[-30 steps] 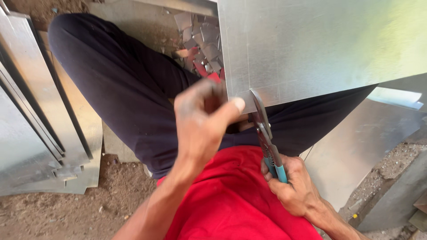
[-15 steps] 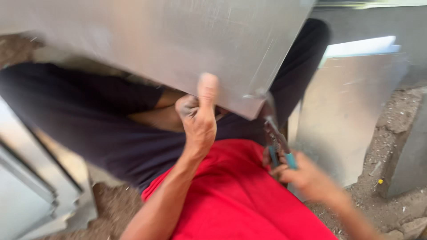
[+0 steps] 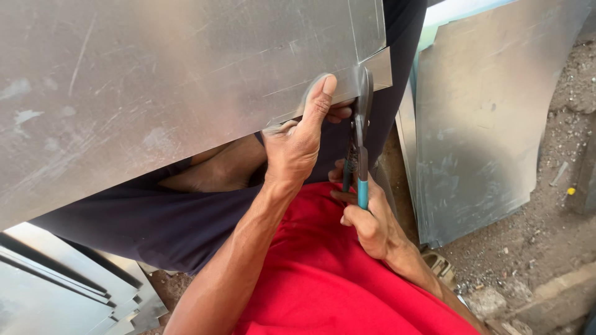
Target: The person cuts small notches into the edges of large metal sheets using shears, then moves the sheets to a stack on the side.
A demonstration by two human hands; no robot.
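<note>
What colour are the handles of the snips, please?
Teal on the snips, seen in the head view.

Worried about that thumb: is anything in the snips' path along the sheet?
Nothing visible blocks the snips on the sheet. The left hand grips the edge just beside the blades, thumb close but off the cut.

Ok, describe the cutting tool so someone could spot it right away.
Find the big grey metal sheet across the lap. At its lower right edge, beside the left hand, are the snips in the right hand. Only they have teal handles.
</note>
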